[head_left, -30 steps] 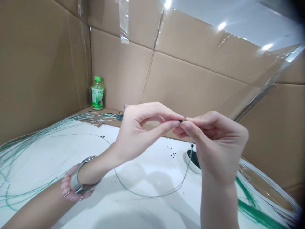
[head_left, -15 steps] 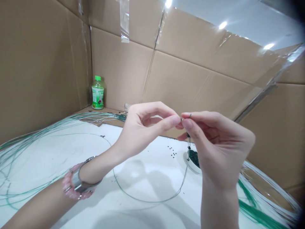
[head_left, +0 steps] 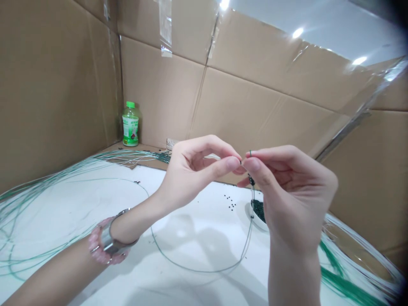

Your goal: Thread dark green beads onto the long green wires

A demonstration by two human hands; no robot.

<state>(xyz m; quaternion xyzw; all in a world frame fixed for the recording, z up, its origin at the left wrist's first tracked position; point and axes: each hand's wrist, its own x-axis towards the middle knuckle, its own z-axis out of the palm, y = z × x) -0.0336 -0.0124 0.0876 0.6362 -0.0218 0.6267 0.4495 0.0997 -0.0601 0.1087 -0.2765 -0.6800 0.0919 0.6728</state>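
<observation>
My right hand [head_left: 293, 191] pinches the upper end of a thin green wire [head_left: 197, 267] between thumb and forefinger; the wire's tip pokes up above the fingers and a few dark beads sit on it just below them. The wire hangs down and loops across the white table [head_left: 63, 212]. My left hand [head_left: 194, 174] is raised beside it, thumb and forefinger pinched together right against the wire's tip, holding something tiny and dark. A pink bead bracelet and a metal watch [head_left: 110, 242] are on my left wrist.
A small white dish of dark green beads [head_left: 259, 211] sits behind my right hand, with loose beads [head_left: 230, 203] scattered nearby. Bundles of green wire [head_left: 38, 187] curve across the left and right of the table. A green-capped bottle [head_left: 130, 125] stands in the cardboard corner.
My two hands drew slightly apart and then held close again; the wire's tip now stands up above my right fingers, and beads show on the wire below them.
</observation>
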